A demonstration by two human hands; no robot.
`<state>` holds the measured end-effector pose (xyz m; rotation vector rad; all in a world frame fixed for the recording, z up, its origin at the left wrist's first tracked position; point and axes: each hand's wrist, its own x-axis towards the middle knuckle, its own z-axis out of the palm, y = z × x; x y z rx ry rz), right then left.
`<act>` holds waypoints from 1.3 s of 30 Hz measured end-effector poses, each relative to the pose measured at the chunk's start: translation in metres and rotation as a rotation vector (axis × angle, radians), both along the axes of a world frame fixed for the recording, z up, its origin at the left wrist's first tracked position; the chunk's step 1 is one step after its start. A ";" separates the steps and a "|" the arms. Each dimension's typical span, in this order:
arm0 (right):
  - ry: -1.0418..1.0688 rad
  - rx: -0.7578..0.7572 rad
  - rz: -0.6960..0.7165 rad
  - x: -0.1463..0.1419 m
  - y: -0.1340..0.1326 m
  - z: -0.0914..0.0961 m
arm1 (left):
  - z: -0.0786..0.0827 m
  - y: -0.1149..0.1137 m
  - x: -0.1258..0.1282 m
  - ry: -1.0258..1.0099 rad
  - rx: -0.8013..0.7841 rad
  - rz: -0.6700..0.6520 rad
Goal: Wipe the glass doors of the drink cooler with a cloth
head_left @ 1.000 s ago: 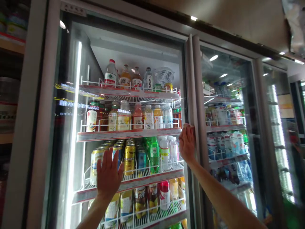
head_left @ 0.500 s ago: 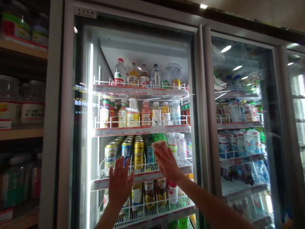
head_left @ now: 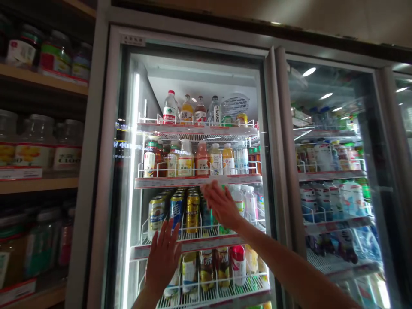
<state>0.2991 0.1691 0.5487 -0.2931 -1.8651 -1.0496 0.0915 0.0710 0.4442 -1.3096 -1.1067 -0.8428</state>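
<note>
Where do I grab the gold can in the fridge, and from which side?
Hold the gold can around its upper half, probably from the front: it's round, upright and first in its row, with more cans behind and a blue can to its left. The glass door looks shut, so open that first.

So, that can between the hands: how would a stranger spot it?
Start at the leftmost lit fridge, then its third shelf from the top. Look along the front between the left hand and right hand. It is the gold can, unlike the blue can directly left.
</note>
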 end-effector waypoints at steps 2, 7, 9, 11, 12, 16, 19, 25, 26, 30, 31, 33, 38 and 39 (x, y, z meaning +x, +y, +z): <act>0.191 -0.105 -0.033 -0.008 0.000 0.016 | 0.000 -0.002 -0.002 0.009 0.001 -0.003; -0.225 0.018 0.021 -0.001 0.000 0.001 | -0.002 -0.009 -0.010 0.022 -0.030 -0.016; -0.157 0.018 0.014 0.017 0.006 -0.002 | -0.004 -0.014 -0.014 0.041 -0.059 -0.031; 0.197 -0.050 -0.008 0.033 0.013 0.006 | -0.003 -0.017 -0.016 0.035 -0.071 -0.067; 0.365 -0.081 -0.011 0.037 0.016 0.012 | 0.000 -0.018 -0.016 0.023 -0.062 -0.094; 0.172 -0.035 0.044 0.025 0.014 0.018 | 0.024 -0.013 -0.014 -0.062 0.050 -0.162; -0.058 -0.013 0.062 0.007 0.007 0.024 | 0.050 -0.006 -0.019 -0.165 0.114 -0.131; 0.210 -0.102 0.090 -0.019 -0.004 0.045 | 0.074 -0.010 -0.036 -0.441 0.062 -0.021; 0.048 -0.046 0.095 -0.022 -0.007 0.041 | 0.074 -0.012 -0.038 -0.463 0.051 -0.006; -0.205 0.073 0.061 -0.024 -0.010 0.031 | 0.064 -0.018 -0.048 -0.412 -0.025 0.044; -0.096 0.036 0.040 -0.020 -0.007 0.034 | 0.061 -0.018 -0.051 -0.389 -0.037 0.055; 0.158 -0.032 0.014 -0.006 0.004 0.041 | 0.057 -0.019 -0.058 -0.354 -0.050 0.074; 0.233 -0.013 -0.009 0.058 0.039 0.032 | 0.053 -0.020 -0.062 -0.318 -0.059 0.063; 0.264 -0.021 -0.024 0.073 0.046 0.030 | 0.053 -0.020 -0.060 -0.324 -0.059 0.053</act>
